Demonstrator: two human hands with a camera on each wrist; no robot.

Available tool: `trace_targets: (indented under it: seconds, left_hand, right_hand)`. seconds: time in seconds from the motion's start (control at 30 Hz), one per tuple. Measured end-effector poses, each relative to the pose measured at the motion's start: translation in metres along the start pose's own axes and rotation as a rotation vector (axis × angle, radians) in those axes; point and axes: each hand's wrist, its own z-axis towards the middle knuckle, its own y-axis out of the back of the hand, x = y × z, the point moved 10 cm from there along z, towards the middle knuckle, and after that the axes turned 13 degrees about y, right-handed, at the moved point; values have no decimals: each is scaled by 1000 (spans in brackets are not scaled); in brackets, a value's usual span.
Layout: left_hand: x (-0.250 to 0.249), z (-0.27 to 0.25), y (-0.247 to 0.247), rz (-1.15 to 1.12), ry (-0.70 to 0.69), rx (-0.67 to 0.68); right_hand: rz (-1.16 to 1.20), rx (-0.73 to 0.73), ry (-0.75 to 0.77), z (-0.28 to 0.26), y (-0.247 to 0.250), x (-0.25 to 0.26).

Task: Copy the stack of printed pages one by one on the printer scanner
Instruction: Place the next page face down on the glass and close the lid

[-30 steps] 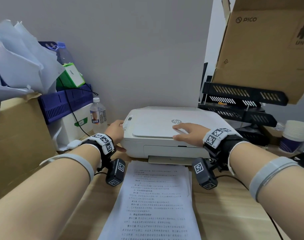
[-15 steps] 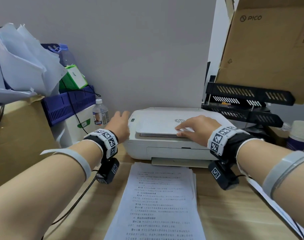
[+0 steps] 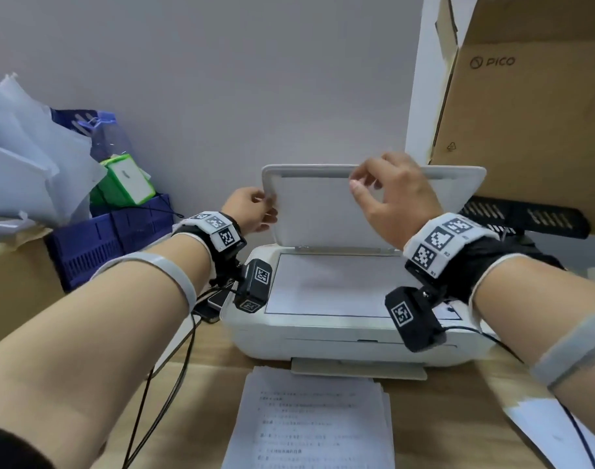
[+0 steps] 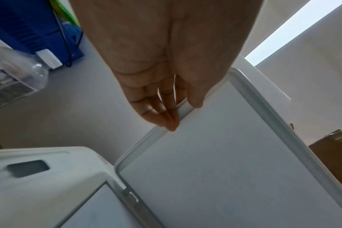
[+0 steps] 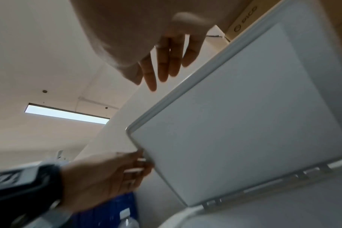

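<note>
A white printer [image 3: 340, 340] stands at the back of the wooden desk. Its scanner lid [image 3: 316, 214] is raised nearly upright. The bed under it [image 3: 323, 286] looks white, and I cannot tell whether a sheet lies there. My left hand [image 3: 267, 208] pinches the lid's left edge, thumb on the inner face [image 4: 195, 104], and it also shows in the right wrist view [image 5: 127, 166]. My right hand [image 3: 367, 184] hovers at the lid's top edge with straight fingers [image 5: 166, 61] and grips nothing. The stack of printed pages [image 3: 309, 418] lies in front of the printer.
A PICO cardboard box [image 3: 526, 113] overhangs the printer's right side above a black tray rack [image 3: 526, 214]. At the left are a blue crate [image 3: 120, 238], a green box [image 3: 126, 179], loose plastic and a water bottle [image 4: 16, 77]. A loose sheet [image 3: 553, 434] lies front right.
The lid was flat with both hands at its front and left edges. It has swung up to nearly upright, my left hand rising with its edge and my right hand lifting to its top.
</note>
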Motion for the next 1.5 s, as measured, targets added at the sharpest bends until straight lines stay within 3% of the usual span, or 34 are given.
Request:
trace_targets:
  seconds: [0.17,0.4,0.7,0.87,1.0,1.13,1.27,1.4,1.5]
  left_hand:
    - [-11,42,-5,-76,33,-41]
    - [2,73,-28,-101,148,58]
    - [3,61,-34,57,87,-33]
    - [14,26,-38,199,88,-16]
    - [25,-16,-56,517,-18,114]
    - [46,-50,-64,652,41,274]
    - [52,-72,-65,817,41,322]
    - [47,-83,-65,675,87,342]
    - [31,-86,-63,442,110,364]
  right_hand:
    - [119,326,6,-41,-60,-7]
    - [80,747,-185,-102,-102,-36]
    - [-30,1063,-436,-147,-103,-58]
    - [-98,1211,-356,-160,-96,-43]
    - [-99,1192,-340,-164,-86,-34]
    - [-105,1138,-252,-161,-70,-24]
    - [-131,979,-197,-155,-55,-15]
    - [-73,883,-209,-156,-40,-9]
    - [-39,676,-247,-145,-7,-14]
